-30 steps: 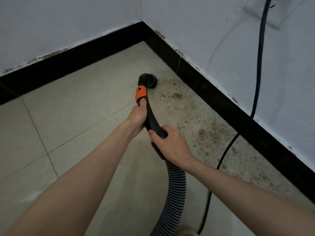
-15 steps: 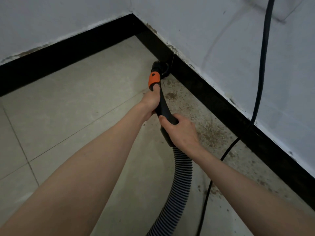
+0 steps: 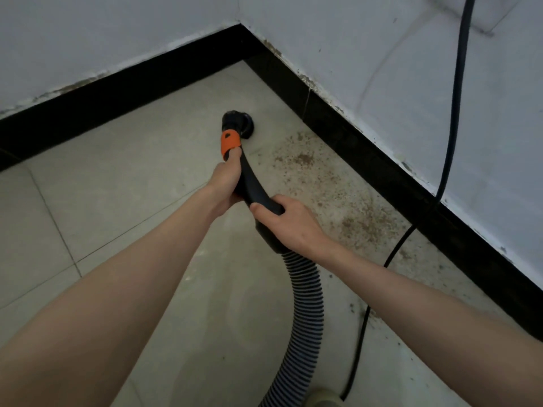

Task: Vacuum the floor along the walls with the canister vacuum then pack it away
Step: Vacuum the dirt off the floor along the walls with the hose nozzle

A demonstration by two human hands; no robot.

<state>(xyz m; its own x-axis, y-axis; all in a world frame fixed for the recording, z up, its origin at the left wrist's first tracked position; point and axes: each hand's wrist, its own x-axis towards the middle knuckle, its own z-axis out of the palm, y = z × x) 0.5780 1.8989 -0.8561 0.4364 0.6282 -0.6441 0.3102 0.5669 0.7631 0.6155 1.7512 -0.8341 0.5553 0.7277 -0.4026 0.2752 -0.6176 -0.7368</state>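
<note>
A black curved vacuum handle [image 3: 254, 189] with an orange collar [image 3: 230, 142] ends in a round black nozzle [image 3: 238, 121] set on the floor tile near the room's corner. My left hand [image 3: 224, 179] grips the handle just below the orange collar. My right hand [image 3: 289, 223] grips the handle's lower end, where the ribbed grey-black hose [image 3: 305, 312] begins. The hose curves down to the bottom edge. Brown dirt [image 3: 338, 198] is scattered over the tile to the right of the nozzle, along the right wall. The canister is out of view.
A black skirting board [image 3: 382, 171] runs along both white walls and meets in the corner at the top. A black power cord [image 3: 454, 98] hangs down the right wall and trails over the floor [image 3: 132, 171] to the bottom edge. A shoe tip [image 3: 323, 399] shows at the bottom.
The nozzle has drawn back from the right skirting board to the left, onto open tile. Both hands kept their grip on the handle.
</note>
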